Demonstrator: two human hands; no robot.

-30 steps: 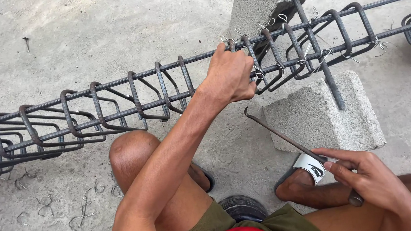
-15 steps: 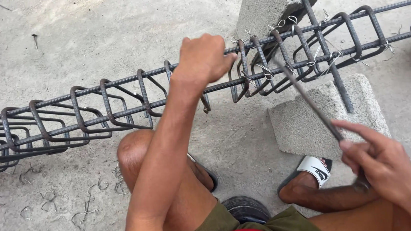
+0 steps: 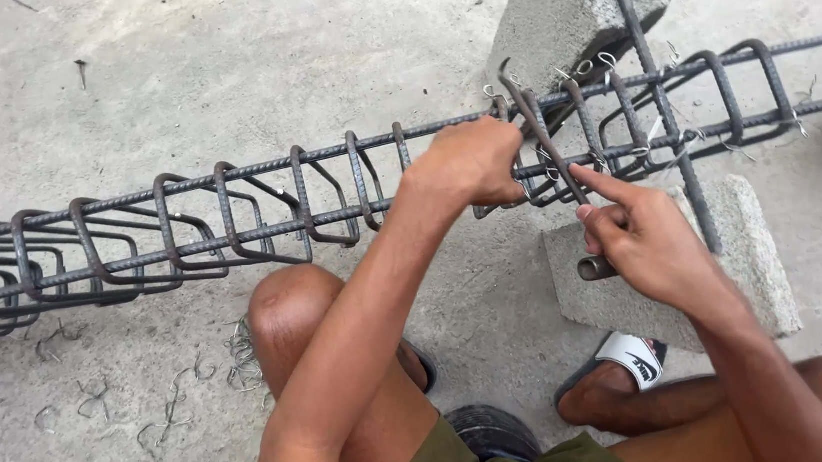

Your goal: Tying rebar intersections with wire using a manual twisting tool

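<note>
Left hand clenched on the rebar cage at a stirrup. Right hand grasps a hook tool, its tip at the joint just beyond the left knuckles. Right of the grip, stirrups carry twisted wire ties; left of it, stirrups look untied. Cage rests on concrete blocks. Loose wire bits lie on the ground.

Measured against the rebar cage, the right hand is no longer low and well apart near the sandal: it now sits just beside the cage. Its hooked tying tool, earlier angled clear below the bars, now reaches its tip among the stirrups next to the left hand.
</note>
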